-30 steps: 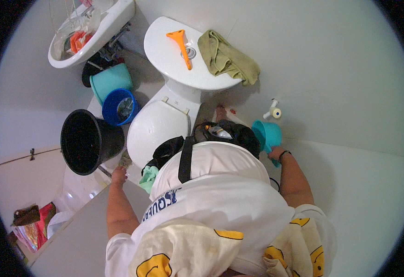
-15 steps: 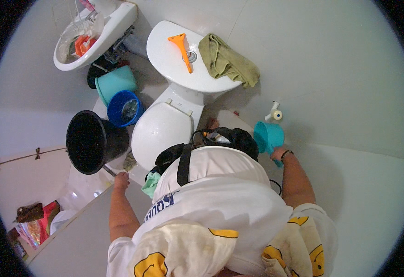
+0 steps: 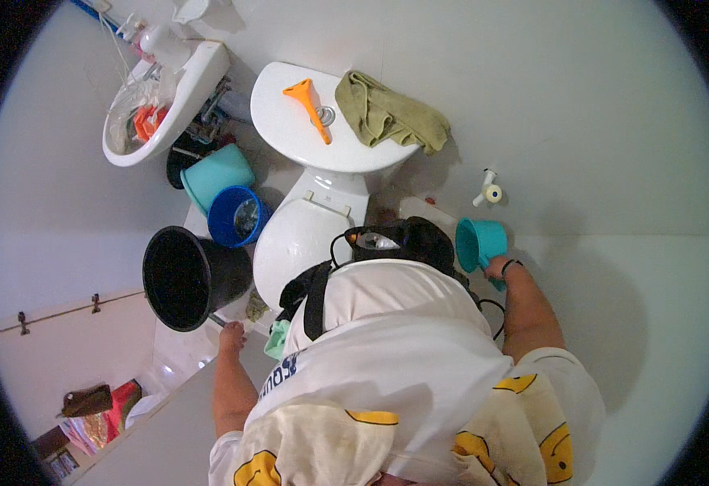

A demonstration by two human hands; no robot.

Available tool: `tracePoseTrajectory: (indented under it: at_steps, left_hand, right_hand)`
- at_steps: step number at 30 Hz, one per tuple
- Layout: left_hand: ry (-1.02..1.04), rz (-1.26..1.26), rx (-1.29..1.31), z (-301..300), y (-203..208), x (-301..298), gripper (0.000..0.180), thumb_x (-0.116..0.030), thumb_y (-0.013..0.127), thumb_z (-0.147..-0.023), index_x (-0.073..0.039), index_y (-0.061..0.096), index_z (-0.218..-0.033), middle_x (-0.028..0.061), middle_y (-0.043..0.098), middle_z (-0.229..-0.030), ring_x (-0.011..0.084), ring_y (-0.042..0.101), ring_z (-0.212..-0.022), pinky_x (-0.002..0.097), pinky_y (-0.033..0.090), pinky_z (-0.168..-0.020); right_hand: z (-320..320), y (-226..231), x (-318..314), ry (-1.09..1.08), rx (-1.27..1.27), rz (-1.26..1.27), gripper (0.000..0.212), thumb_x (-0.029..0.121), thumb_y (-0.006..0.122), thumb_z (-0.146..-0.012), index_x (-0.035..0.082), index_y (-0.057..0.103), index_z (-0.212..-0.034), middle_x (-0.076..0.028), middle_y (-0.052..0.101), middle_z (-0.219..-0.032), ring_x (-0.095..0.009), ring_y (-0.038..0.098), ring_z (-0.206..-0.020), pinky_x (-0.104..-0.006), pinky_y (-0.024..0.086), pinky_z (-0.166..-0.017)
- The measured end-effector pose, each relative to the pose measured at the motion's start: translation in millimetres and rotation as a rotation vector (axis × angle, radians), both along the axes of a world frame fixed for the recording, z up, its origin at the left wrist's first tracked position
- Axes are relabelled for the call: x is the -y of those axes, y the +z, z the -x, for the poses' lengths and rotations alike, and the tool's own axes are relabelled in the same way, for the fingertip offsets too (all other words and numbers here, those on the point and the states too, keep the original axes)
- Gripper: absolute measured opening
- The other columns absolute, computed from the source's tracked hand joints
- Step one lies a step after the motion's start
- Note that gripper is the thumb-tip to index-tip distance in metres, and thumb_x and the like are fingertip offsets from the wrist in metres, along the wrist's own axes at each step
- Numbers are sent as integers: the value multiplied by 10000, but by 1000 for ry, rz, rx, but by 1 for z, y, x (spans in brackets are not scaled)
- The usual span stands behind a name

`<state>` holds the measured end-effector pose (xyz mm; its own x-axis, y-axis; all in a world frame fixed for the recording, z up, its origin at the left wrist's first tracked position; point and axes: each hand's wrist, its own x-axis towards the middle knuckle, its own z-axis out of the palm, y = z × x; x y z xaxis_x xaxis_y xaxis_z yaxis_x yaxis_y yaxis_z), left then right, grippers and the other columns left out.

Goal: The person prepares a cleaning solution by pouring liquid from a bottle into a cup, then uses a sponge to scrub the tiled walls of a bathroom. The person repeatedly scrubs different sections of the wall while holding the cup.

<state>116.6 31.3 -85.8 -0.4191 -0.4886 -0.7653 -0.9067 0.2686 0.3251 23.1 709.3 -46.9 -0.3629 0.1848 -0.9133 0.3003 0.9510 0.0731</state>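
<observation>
My right hand point(image 3: 500, 269) is closed around the handle of a teal water dipper point(image 3: 484, 241), which hangs below a wall tap point(image 3: 490, 191) with its open mouth turned toward the left. On the other side, my left hand point(image 3: 231, 337) is low beside a large black bucket point(image 3: 229, 275), its fingers curled. A short dark rod shows between that hand and the bucket; what the fingers grip, if anything, is too small to make out. Between my hands, the white toilet point(image 3: 302, 247) has its lid down, partly hidden by the black bag at my waist.
On the toilet tank point(image 3: 277, 134) lie an orange tool with a flared head point(image 3: 310, 109) and an olive cloth point(image 3: 391, 113). A blue bucket point(image 3: 239, 216) and a turquoise bucket point(image 3: 221, 174) stand left of the toilet. A washbasin point(image 3: 196, 89) holds plastic bags. A grey partition point(image 3: 160, 429) runs at lower left.
The view has shifted, so the fixtures at left sit lower and farther right. My right hand still grips the dipper near the tap, and my left hand stays beside the black bucket.
</observation>
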Motion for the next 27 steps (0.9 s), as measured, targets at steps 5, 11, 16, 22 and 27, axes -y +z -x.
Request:
tracePoseTrajectory:
  at_steps: [5,11,16,22,27]
  left_hand:
    - [4,-49,45,-20,32,-5,240,-253,467,-775,-72,521,-923,47,529,-715,164,516,-497,281,398,-406]
    - [-113,-36,93,-36,34,31,240,-254,479,-772,-89,509,-944,42,516,-713,156,510,-503,278,385,-398]
    - [-194,27,39,-16,51,53,273,-249,476,-774,-93,499,-997,48,526,-728,155,515,-506,271,376,-387]
    - [23,-12,-29,20,71,45,281,-243,474,-767,-92,499,-1003,38,520,-713,151,507,-495,263,361,-369]
    - [-28,-4,7,24,81,20,245,-250,475,-761,-86,523,-937,23,506,-681,151,496,-484,260,354,-378]
  right_hand:
    - [12,18,5,-7,-53,37,467,290,614,-628,-12,545,-977,-201,555,-973,-299,541,-882,-380,426,-753]
    - [8,-41,-13,-33,-186,152,448,254,595,-628,-29,535,-969,-196,556,-969,-300,541,-859,-380,426,-746]
    - [8,-42,-6,-92,-134,102,407,245,588,-637,8,550,-966,-176,553,-984,-291,534,-870,-377,423,-744]
    - [-14,-59,-22,-195,-50,65,386,231,575,-668,11,545,-984,-166,552,-984,-265,531,-894,-385,418,-762]
    - [-19,-35,-18,-257,-35,-7,381,235,576,-705,35,530,-1026,-168,534,-1024,-263,517,-933,-379,407,-795]
